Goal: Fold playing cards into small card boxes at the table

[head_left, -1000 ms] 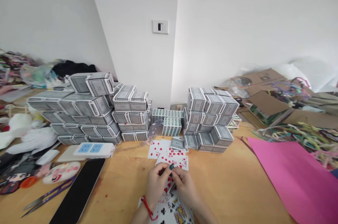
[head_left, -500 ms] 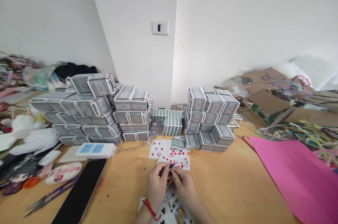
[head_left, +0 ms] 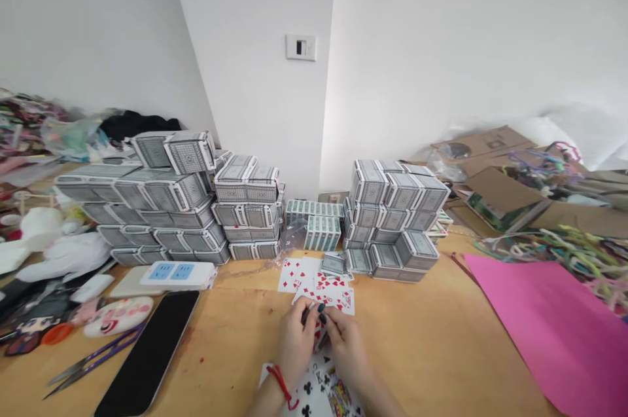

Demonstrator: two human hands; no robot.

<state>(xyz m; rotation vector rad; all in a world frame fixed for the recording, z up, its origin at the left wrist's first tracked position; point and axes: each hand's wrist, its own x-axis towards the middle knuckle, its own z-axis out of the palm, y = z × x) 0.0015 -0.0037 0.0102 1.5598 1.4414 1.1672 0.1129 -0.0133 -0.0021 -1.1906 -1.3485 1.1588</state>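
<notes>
At the front middle of the table, my left hand (head_left: 296, 337) and my right hand (head_left: 345, 340) meet, thumbs and fingertips pinched close together. Between them shows a playing card with red marks (head_left: 319, 333), partly covered by my fingers. A red cord bracelet (head_left: 279, 385) circles my left wrist. Beneath my wrists lie black-suit playing cards (head_left: 318, 385), a king among them. Just past my fingertips, red-suit cards (head_left: 296, 273) are spread face up, and a small face-down stack of cards (head_left: 333, 264) rests at their far edge.
Stacked blocks of folded cards stand at the left (head_left: 184, 191) and right (head_left: 412, 198). Green card blocks (head_left: 322, 232) sit between. On the left are a phone (head_left: 152, 351), purple-handled snips (head_left: 93, 361) and a power strip (head_left: 179, 274); pink paper (head_left: 544, 332) lies right.
Both hands stay pinched together over the cards with hardly any movement. The whole view has shifted slightly.
</notes>
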